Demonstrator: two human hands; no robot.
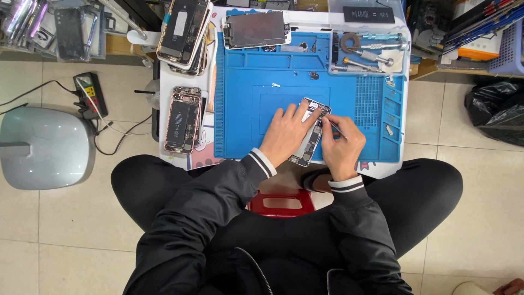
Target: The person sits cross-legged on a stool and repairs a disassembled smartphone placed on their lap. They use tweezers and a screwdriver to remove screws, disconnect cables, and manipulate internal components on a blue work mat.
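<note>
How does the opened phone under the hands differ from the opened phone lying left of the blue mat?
The phone under the hands lies tilted on the blue mat; the phone left of the mat lies nearly straight on the white table. The first is partly covered by the left hand, with the right hand holding a thin tool to it; the second lies untouched. Both are open, showing their insides.

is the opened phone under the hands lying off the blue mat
No, the opened silver phone lies on the blue silicone work mat, under the left hand.
</note>
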